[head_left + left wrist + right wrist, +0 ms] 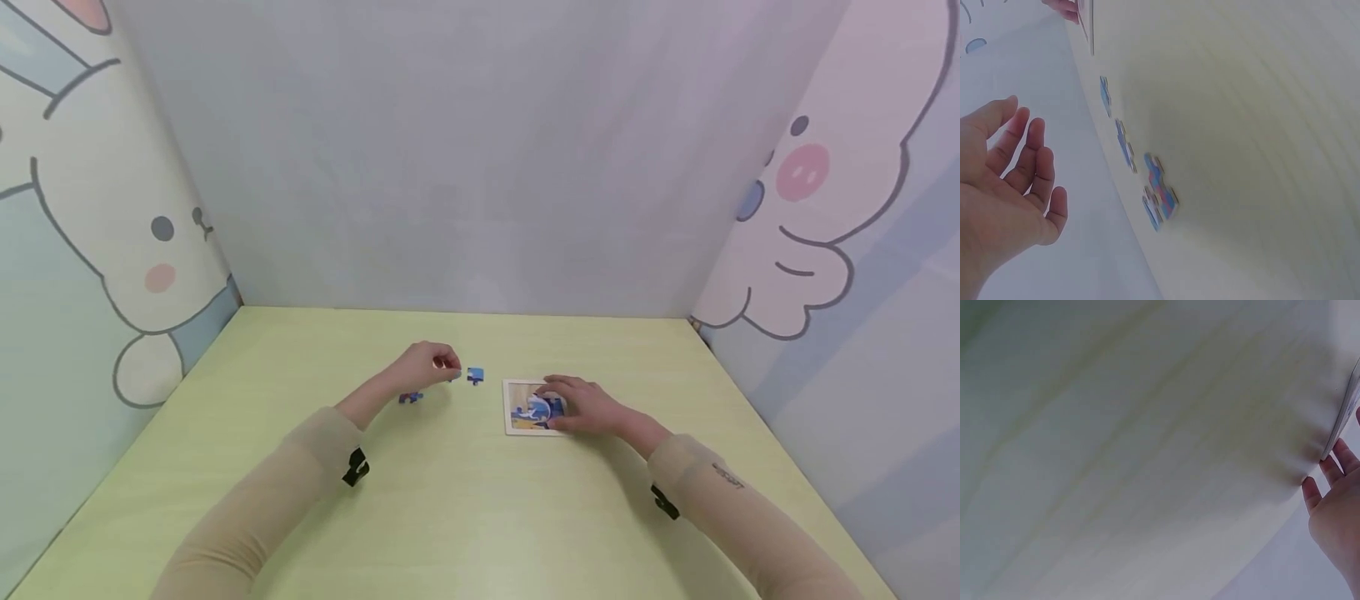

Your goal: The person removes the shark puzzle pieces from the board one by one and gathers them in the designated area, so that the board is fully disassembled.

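1. At the back rises a plain greyish back wall (450, 167), flanked by a left wall (45, 350) printed with a rabbit-like figure (97, 183) and a right wall (915, 275) with a pink-snouted figure (840, 167).
2. Below spreads a pale yellow-green table (480, 517), faintly grained. Its far edge meets the back wall and its side edges run along the others; broad tabletop lies between the forearms and outside them, giving room to move.
3. A beige left sleeve (262, 492) and right sleeve (735, 517) reach in from the near side.
4. The right hand (588, 406) rests at the puzzle tray's right side, thumb and fingers spread well apart, fingertips touching its edge. The left hand (420, 367) hovers above the table, fingers loosely curved, holding nothing.
5. The light-rimmed puzzle tray (525, 432) lies flat, right of centre, well short of the table's edges, partly filled with blue, white and orange pieces.
6. Loose puzzle pieces (476, 375) lie near the left hand, one red-and-blue (1161, 184).
7. A small dark marking (727, 476) on the right sleeve is too small to read.
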The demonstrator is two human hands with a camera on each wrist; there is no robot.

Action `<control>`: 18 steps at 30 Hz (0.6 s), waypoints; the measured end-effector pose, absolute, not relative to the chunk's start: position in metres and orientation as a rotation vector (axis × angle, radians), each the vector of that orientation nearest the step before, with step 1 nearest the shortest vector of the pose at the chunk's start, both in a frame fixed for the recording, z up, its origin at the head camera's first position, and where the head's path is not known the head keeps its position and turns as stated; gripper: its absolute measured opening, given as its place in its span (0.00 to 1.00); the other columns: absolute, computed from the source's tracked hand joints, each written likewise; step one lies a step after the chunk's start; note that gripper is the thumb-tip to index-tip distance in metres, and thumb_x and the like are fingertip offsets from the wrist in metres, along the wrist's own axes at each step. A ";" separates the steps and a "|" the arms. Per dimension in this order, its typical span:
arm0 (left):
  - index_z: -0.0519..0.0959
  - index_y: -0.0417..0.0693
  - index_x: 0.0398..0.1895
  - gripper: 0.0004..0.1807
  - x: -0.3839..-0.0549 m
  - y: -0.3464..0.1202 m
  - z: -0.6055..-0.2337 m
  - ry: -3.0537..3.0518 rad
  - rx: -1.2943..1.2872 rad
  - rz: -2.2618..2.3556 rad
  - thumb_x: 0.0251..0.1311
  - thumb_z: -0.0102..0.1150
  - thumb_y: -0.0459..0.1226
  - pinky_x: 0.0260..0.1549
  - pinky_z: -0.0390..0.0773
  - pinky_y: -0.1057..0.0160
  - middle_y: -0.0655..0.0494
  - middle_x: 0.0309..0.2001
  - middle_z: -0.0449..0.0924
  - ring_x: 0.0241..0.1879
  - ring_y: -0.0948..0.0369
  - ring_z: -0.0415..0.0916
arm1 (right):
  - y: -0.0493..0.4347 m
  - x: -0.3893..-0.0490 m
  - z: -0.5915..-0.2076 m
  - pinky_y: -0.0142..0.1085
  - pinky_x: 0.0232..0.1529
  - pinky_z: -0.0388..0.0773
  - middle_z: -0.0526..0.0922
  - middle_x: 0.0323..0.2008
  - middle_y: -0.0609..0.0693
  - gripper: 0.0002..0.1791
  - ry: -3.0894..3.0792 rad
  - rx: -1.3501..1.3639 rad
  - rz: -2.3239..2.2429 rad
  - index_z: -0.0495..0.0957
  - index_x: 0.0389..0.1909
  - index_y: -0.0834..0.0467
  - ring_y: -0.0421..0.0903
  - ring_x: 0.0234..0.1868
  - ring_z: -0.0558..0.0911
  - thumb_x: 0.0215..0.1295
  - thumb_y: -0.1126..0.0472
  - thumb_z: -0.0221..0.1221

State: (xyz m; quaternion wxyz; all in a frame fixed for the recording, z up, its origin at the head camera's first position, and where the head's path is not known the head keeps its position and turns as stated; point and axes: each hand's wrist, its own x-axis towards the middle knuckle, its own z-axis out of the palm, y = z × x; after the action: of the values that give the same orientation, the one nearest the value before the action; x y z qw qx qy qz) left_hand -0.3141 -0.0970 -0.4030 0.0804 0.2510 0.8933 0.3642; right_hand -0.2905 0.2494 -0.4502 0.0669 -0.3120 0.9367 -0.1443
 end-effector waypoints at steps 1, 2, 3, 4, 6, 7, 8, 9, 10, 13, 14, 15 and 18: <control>0.80 0.51 0.34 0.03 -0.313 -0.094 -0.402 2.672 0.762 1.092 0.60 0.60 0.40 0.34 0.71 0.63 0.60 0.32 0.78 0.34 0.60 0.70 | 0.249 -0.291 -0.450 0.62 0.62 0.55 0.61 0.69 0.55 0.30 2.819 -0.928 -0.445 0.68 0.62 0.47 0.60 0.69 0.59 0.59 0.42 0.61; 0.80 0.51 0.34 0.03 -0.312 -0.090 -0.401 2.676 0.773 1.091 0.60 0.60 0.40 0.35 0.71 0.63 0.60 0.32 0.78 0.35 0.60 0.70 | 0.249 -0.292 -0.451 0.62 0.62 0.55 0.61 0.69 0.55 0.31 2.817 -0.919 -0.451 0.68 0.62 0.48 0.60 0.69 0.59 0.59 0.42 0.61; 0.80 0.51 0.34 0.03 -0.312 -0.086 -0.400 2.679 0.783 1.091 0.60 0.60 0.40 0.35 0.70 0.63 0.60 0.32 0.78 0.35 0.60 0.70 | 0.249 -0.292 -0.451 0.62 0.62 0.55 0.61 0.69 0.55 0.31 2.815 -0.908 -0.457 0.68 0.62 0.49 0.59 0.69 0.59 0.59 0.42 0.61; 0.80 0.52 0.34 0.03 -0.311 -0.083 -0.399 2.682 0.789 1.091 0.60 0.61 0.40 0.36 0.70 0.63 0.61 0.32 0.78 0.36 0.60 0.69 | 0.248 -0.292 -0.450 0.61 0.63 0.54 0.61 0.69 0.55 0.32 2.812 -0.894 -0.460 0.68 0.63 0.50 0.59 0.70 0.58 0.59 0.42 0.61; 0.80 0.51 0.34 0.03 -0.310 -0.076 -0.398 2.687 0.802 1.091 0.60 0.61 0.40 0.37 0.69 0.63 0.61 0.33 0.78 0.37 0.61 0.69 | 0.248 -0.293 -0.450 0.60 0.64 0.54 0.61 0.69 0.55 0.35 2.806 -0.874 -0.468 0.67 0.64 0.53 0.58 0.70 0.58 0.59 0.42 0.61; 0.80 0.52 0.34 0.03 -0.310 -0.072 -0.397 2.687 0.802 1.094 0.60 0.61 0.40 0.38 0.69 0.63 0.62 0.33 0.78 0.37 0.61 0.69 | 0.248 -0.293 -0.451 0.60 0.64 0.53 0.61 0.69 0.55 0.36 2.805 -0.867 -0.470 0.66 0.65 0.54 0.58 0.70 0.58 0.59 0.42 0.61; 0.80 0.52 0.34 0.03 -0.309 -0.069 -0.397 2.686 0.805 1.097 0.60 0.61 0.40 0.38 0.69 0.62 0.62 0.33 0.78 0.37 0.61 0.69 | 0.248 -0.292 -0.451 0.59 0.64 0.53 0.61 0.69 0.55 0.37 2.805 -0.862 -0.473 0.65 0.65 0.56 0.58 0.70 0.58 0.59 0.41 0.60; 0.80 0.52 0.34 0.03 -0.309 -0.066 -0.397 2.684 0.806 1.099 0.60 0.61 0.40 0.38 0.69 0.62 0.62 0.33 0.78 0.37 0.61 0.70 | 0.248 -0.292 -0.451 0.58 0.65 0.53 0.61 0.69 0.55 0.38 2.803 -0.857 -0.478 0.64 0.66 0.57 0.58 0.70 0.58 0.59 0.42 0.61; 0.80 0.52 0.34 0.03 -0.308 -0.062 -0.397 2.685 0.812 1.099 0.60 0.61 0.40 0.38 0.69 0.62 0.62 0.33 0.79 0.37 0.61 0.70 | 0.248 -0.292 -0.451 0.58 0.65 0.53 0.61 0.69 0.55 0.38 2.802 -0.853 -0.479 0.64 0.66 0.57 0.58 0.70 0.58 0.59 0.42 0.61; 0.80 0.52 0.34 0.03 -0.308 -0.052 -0.398 2.684 0.822 1.092 0.60 0.61 0.40 0.42 0.70 0.58 0.62 0.34 0.80 0.41 0.56 0.73 | 0.248 -0.292 -0.450 0.56 0.66 0.53 0.60 0.70 0.55 0.39 2.800 -0.840 -0.485 0.64 0.65 0.58 0.57 0.70 0.58 0.59 0.41 0.61; 0.81 0.52 0.34 0.04 -0.308 -0.048 -0.399 2.685 0.829 1.086 0.60 0.61 0.40 0.44 0.69 0.56 0.62 0.35 0.80 0.43 0.55 0.73 | 0.248 -0.291 -0.450 0.56 0.66 0.53 0.60 0.70 0.56 0.38 2.801 -0.840 -0.488 0.65 0.65 0.58 0.58 0.70 0.58 0.59 0.41 0.61; 0.81 0.52 0.35 0.04 -0.308 -0.044 -0.401 2.689 0.833 1.074 0.59 0.61 0.41 0.47 0.68 0.55 0.61 0.36 0.81 0.45 0.53 0.74 | 0.248 -0.291 -0.450 0.57 0.66 0.53 0.59 0.70 0.57 0.38 2.803 -0.836 -0.491 0.66 0.64 0.58 0.59 0.70 0.58 0.58 0.41 0.61; 0.81 0.51 0.36 0.05 -0.309 -0.034 -0.406 2.694 0.854 1.041 0.59 0.62 0.41 0.52 0.65 0.49 0.59 0.39 0.81 0.49 0.50 0.74 | 0.248 -0.290 -0.449 0.59 0.65 0.53 0.58 0.70 0.58 0.37 2.809 -0.820 -0.492 0.68 0.62 0.57 0.61 0.71 0.55 0.57 0.40 0.61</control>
State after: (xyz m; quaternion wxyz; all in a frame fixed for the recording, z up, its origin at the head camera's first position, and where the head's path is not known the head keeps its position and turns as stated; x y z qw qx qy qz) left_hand -0.3094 -0.0342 -0.4061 0.0651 0.2829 0.8926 0.3449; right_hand -0.2903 0.2484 -0.4492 0.0872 -0.2752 0.9431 -0.1651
